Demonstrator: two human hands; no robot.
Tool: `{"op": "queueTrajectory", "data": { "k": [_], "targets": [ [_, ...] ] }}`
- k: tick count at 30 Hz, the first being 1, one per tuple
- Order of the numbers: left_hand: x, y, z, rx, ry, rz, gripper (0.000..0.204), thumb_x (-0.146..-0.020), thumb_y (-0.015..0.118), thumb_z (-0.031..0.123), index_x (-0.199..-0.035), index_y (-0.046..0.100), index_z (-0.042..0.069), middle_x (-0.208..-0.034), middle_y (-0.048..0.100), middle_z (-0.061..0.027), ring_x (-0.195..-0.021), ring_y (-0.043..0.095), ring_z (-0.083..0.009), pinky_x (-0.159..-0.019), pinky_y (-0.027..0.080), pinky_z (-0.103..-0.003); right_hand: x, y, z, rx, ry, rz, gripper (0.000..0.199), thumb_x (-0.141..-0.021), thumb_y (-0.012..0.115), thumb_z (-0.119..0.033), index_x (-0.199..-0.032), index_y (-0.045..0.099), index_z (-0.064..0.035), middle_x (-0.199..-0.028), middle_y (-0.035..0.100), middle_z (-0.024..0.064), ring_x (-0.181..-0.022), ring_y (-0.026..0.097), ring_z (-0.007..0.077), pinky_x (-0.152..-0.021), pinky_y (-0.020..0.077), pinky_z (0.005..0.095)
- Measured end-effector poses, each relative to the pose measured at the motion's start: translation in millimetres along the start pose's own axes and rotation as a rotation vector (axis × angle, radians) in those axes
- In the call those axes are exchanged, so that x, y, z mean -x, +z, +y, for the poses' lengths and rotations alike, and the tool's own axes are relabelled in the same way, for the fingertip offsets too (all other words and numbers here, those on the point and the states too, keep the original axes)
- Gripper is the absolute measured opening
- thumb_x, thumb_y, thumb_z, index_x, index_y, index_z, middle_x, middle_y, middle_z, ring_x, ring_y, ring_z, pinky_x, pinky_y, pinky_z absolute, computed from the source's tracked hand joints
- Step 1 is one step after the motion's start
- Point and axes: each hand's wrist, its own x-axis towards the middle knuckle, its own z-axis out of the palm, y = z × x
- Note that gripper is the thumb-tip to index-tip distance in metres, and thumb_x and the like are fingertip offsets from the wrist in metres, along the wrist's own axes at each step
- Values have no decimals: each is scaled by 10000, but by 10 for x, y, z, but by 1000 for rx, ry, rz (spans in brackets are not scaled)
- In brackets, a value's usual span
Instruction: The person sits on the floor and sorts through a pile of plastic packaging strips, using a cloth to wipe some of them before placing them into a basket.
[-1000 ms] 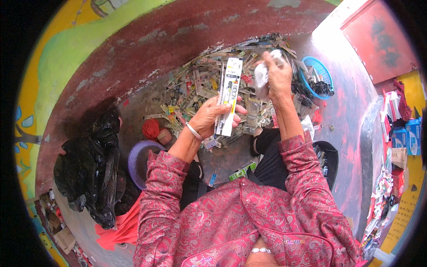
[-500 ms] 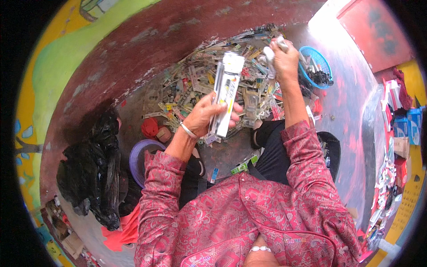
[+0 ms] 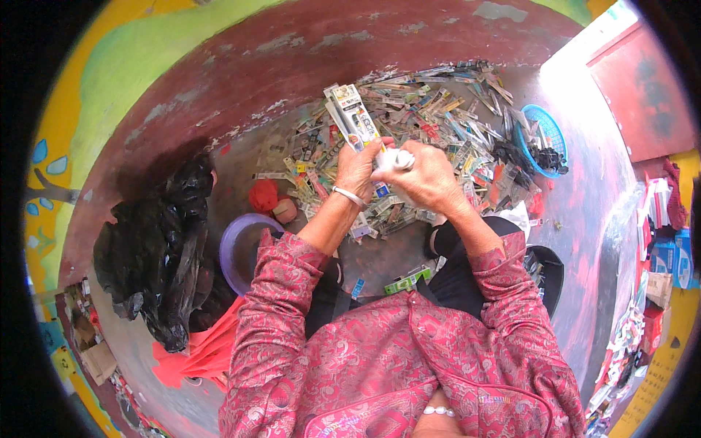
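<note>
On the floor (image 3: 380,257) at the far left, a crumpled black plastic bag (image 3: 157,255) lies beside a red sheet (image 3: 201,350); next comes a purple basin (image 3: 227,252), with a red bundle (image 3: 263,195) just beyond it; the left hand (image 3: 358,166) has its grip closed round the near end of some long flat packs (image 3: 354,113), which are held up, slanting away to the upper left; the right hand (image 3: 427,179), just beside it, has a narrow grip, holding a bunched white wad (image 3: 396,158) by the packs' near end; whether the wad touches them I cannot tell; a green pack (image 3: 409,279) lies below the hands; beyond them spreads a broad heap (image 3: 438,117) of slim packs; right of it stands a blue basket (image 3: 558,139) with black scraps (image 3: 548,158) inside, and, nearer, a black tub (image 3: 556,285).
</note>
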Motion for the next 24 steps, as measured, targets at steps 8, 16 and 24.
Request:
{"op": "queueTrajectory", "data": {
  "k": [8,16,24],
  "targets": [
    [81,52,57,302,-169,-186,373,-842,557,262,-1108,478,13,-945,590,-143,-915,568,-238,-804,470,-400,-90,56,211,-167,-79,-156,262,-657,669,-221,-783,599,-2,-664,588,100,-627,564,162,-607,443,311],
    [6,-27,119,276,-224,-243,311,-855,533,265,-1005,512,-7,-881,598,-156,-824,604,-244,-744,502,-366,-119,-44,289,-518,74,-382,208,-734,620,-188,-825,643,-3,-699,595,20,-670,512,90,-640,414,269],
    [21,-39,195,243,-258,-227,287,-823,578,198,-996,499,-18,-940,598,-173,-850,608,-256,-744,513,-397,-137,-70,342,-633,144,-315,268,-731,617,-211,-871,644,16,-768,622,54,-693,534,100,-651,412,256]
  ]
}}
